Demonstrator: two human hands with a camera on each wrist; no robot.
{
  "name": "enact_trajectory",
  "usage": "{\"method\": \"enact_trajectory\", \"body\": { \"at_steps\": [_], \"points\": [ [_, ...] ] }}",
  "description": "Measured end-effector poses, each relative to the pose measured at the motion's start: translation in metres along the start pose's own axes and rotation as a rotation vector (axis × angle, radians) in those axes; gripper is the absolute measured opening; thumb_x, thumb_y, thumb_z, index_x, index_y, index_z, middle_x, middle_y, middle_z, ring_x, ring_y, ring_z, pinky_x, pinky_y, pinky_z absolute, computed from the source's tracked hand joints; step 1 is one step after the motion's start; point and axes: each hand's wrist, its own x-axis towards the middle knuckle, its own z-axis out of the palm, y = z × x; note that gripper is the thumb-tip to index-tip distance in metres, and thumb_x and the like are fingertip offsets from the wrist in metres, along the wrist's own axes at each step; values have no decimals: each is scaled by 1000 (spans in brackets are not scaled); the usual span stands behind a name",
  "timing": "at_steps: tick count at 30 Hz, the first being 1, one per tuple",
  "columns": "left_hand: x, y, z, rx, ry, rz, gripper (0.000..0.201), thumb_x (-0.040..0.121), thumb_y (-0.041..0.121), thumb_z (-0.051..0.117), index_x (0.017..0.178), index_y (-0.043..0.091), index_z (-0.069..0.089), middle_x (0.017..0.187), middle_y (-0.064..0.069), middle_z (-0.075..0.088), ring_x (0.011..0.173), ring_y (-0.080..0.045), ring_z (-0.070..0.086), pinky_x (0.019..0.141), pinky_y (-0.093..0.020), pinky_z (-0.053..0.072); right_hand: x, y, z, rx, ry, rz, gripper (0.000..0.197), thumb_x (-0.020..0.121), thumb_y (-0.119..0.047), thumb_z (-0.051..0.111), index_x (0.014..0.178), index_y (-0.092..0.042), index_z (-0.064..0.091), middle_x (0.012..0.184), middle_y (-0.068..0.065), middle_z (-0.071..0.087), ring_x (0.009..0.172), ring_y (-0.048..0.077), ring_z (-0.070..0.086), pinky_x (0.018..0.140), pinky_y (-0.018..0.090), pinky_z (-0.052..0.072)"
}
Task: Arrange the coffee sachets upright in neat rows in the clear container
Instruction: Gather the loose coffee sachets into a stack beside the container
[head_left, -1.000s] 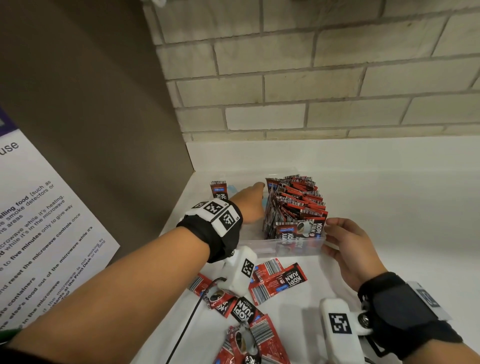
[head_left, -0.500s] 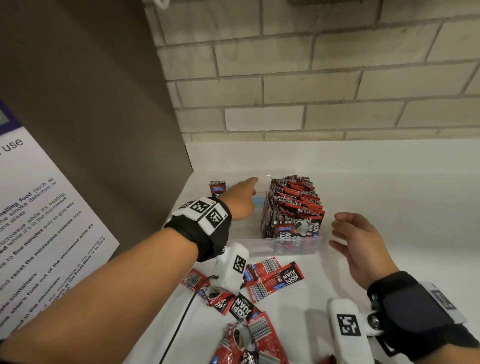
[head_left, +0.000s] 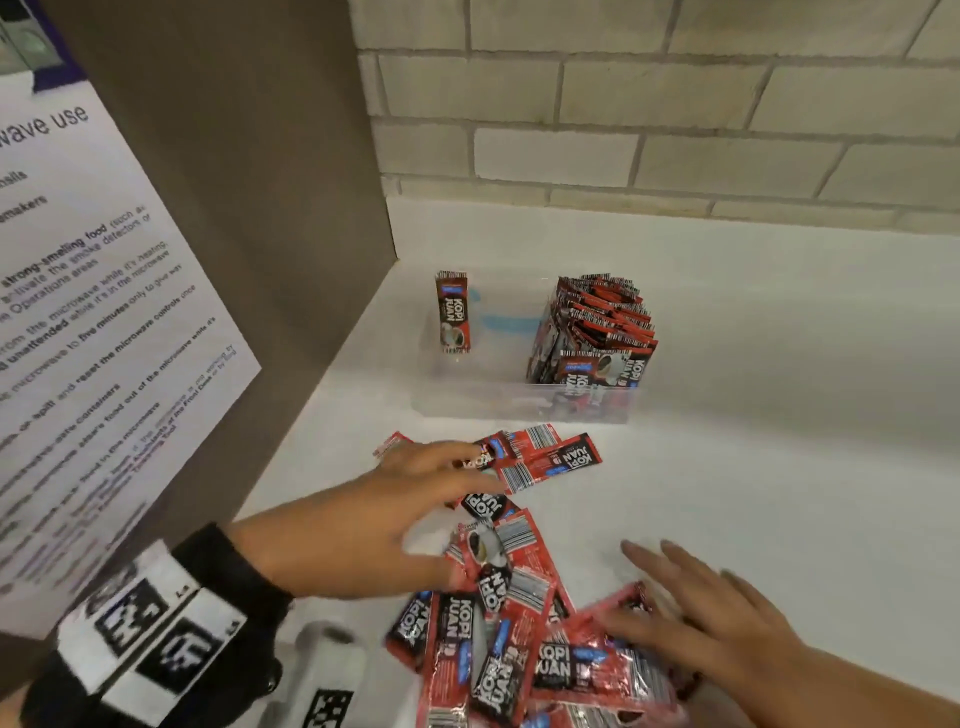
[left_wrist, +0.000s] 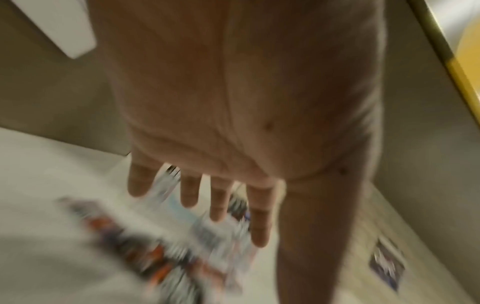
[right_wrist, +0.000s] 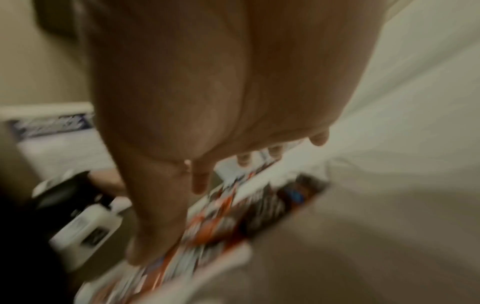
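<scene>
Red loose sachets (head_left: 498, 613) are touched by L hand (head_left: 358, 525) & R hand (head_left: 711, 623), fingers spread, nothing gripped.

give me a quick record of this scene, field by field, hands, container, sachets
left hand: open, fingers spread over loose sachets on the counter
right hand: open, flat on the loose sachets
container: clear, on the counter beyond the pile
packed row: upright sachets filling the container's right side
lone sachet: upright at the container's far left
held: nothing in either hand
</scene>
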Motion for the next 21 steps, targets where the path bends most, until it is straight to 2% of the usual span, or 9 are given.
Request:
{"method": "enact_trajectory", "body": {
  "at_steps": [3, 5, 8, 10, 13, 15, 17, 19, 21],
  "points": [
    [-19, -7, 43, 121, -261, -16, 93, 80, 56, 65, 129, 72, -12, 137, 33, -44, 128, 3, -44, 107, -40, -22, -5, -26, 41, -163, 84, -80, 67, 93, -64, 29, 151, -34, 12, 153, -1, 26, 136, 21, 38, 89, 51, 50],
    [-23, -7, 69, 177, -351, -4, 99, 82, 55, 63, 130, 66, -22, 132, 25, -54, 121, -4, -52, 103, -48, -25, -2, -32, 57, -284, 87, -132, 69, 95, -58, 35, 151, -25, 15, 153, 3, 25, 143, 22, 23, 104, 52, 38],
    [-21, -2, 86, 265, -400, -62, 101, 89, 49, 57, 122, 54, -39, 130, 12, -57, 120, -14, -54, 105, -54, -23, 13, -38, 52, -364, 0, -220, 53, 94, -56, 38, 144, -44, 25, 150, 4, 31, 138, 31, 33, 92, 59, 45],
    [-18, -1, 84, 240, -355, -121, 102, 91, 47, 55, 119, 47, -43, 133, 8, -55, 122, -18, -53, 109, -55, -21, 27, -40, 35, -390, -200, -228, 58, 87, -57, 36, 143, -50, 24, 159, 7, 9, 136, 37, 33, 84, 63, 45],
    [-15, -6, 68, 225, -234, -202, 101, 92, 42, 54, 127, 46, -40, 136, 7, -52, 127, -22, -48, 112, -57, -18, 50, -43, 9, -255, -238, -281, 63, 95, -44, 36, 141, -54, -5, 147, -4, -41, 141, 39, -19, 102, 73, 2],
    [-16, -9, 54, 163, -134, -241, 108, 87, 42, 61, 130, 49, -38, 137, 11, -50, 129, -18, -45, 111, -51, -20, 63, -46, -11, -17, -293, -213, 66, 98, -39, 41, 141, -56, -7, 140, -15, -49, 133, 23, -41, 105, 53, -20],
    [-17, -13, 44, 93, 0, -257, 111, 80, 51, 66, 136, 50, -29, 142, 18, -42, 133, -13, -39, 112, -46, -18, 80, -43, -27, 130, -202, -141, 58, 97, -37, 44, 144, -50, 13, 155, -15, -23, 145, 17, -14, 116, 48, -6],
    [-17, -16, 44, 50, 106, -277, 112, 73, 60, 69, 142, 46, -19, 147, 22, -29, 136, -9, -32, 114, -44, -15, 101, -39, -37, 273, -79, -60, 47, 96, -35, 48, 141, -34, 33, 154, -8, 21, 134, 15, 35, 112, 42, 30],
    [-16, -16, 54, 47, 116, -299, 114, 69, 63, 70, 144, 44, -15, 148, 21, -26, 137, -12, -31, 116, -45, -12, 121, -35, -42, 240, -28, -7, 55, 92, -43, 53, 141, -26, 34, 145, -4, 31, 125, 16, 43, 104, 39, 39]
  ]
}}
